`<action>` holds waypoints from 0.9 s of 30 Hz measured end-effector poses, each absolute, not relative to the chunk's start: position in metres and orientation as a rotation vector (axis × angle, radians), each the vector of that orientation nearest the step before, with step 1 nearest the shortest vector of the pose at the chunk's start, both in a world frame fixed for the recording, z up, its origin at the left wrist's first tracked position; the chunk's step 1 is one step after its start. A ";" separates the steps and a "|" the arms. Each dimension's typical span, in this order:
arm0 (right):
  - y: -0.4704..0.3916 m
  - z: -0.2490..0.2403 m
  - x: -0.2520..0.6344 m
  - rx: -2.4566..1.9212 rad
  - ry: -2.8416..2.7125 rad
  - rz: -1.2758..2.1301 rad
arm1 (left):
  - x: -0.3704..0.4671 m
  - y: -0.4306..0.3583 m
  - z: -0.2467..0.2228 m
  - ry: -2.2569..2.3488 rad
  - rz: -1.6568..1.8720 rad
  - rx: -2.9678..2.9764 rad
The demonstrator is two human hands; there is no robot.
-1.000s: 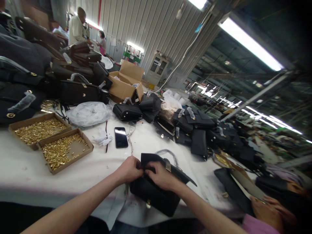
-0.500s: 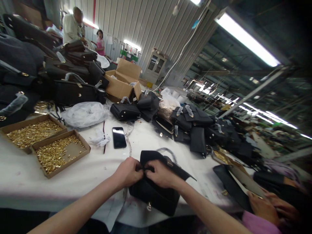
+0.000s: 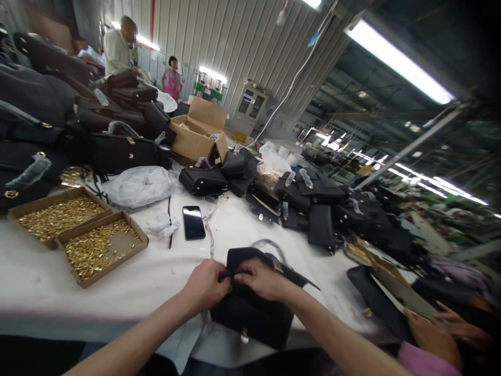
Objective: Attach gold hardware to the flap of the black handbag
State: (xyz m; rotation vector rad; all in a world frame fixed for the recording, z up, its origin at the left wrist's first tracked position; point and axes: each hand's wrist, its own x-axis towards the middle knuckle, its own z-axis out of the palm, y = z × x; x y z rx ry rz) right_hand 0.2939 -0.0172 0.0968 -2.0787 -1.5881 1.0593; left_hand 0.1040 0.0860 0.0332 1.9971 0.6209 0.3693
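A black handbag [image 3: 254, 316] with a gold clasp lies near the front edge of the white table [image 3: 164, 266], its flap raised and its handle wrapped in clear plastic. At the bag's left side, my left hand [image 3: 209, 284] has its fingers closed on the edge. My right hand [image 3: 258, 277] reaches in from the right, fingers bent and pressed together beside the left ones. Anything small between the fingertips is hidden. Two cardboard trays of small gold metal pieces, one nearer [image 3: 102, 248] and one farther [image 3: 58, 214], are at the left.
A black phone [image 3: 193, 223] lies beyond my left hand. Bundled plastic [image 3: 141, 185], an open carton [image 3: 195, 138] and piles of dark bags [image 3: 321, 219] fill the back. At the right, a co-worker's hands [image 3: 438, 334] hold another bag [image 3: 376, 292].
The view has shifted slightly, so most things appear a little farther right. My hands stay at the bag's edge with small finger movements. The person in pink at the back has turned and moved right.
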 end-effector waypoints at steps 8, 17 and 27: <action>-0.020 0.092 0.296 -2.170 -1.580 1.013 | 0.103 0.077 0.039 0.692 0.382 1.940; -0.038 0.100 0.285 -2.082 -1.546 0.965 | 0.098 0.071 0.037 0.641 0.382 1.909; -0.017 0.108 0.306 -1.931 -1.437 1.425 | 0.085 0.063 0.046 0.452 0.361 1.799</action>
